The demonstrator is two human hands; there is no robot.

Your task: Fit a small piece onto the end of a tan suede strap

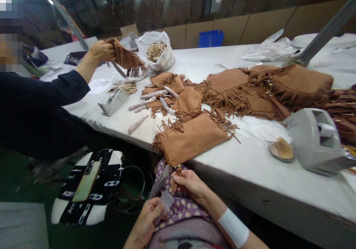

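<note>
A brown suede fringed bag lies at the table's near edge, overhanging toward my lap. Just below that edge, my right hand pinches a small brown tassel or strap end hanging from the bag. My left hand sits lower, over my lap, and holds a small clear plastic piece. Both hands are close together above my purple patterned clothing.
A co-worker's hand at the left holds up a fringed piece. More fringed bags lie across the white table, along with two grey tape dispensers, wrapped straps and a plastic bag. A phone rests on a stool.
</note>
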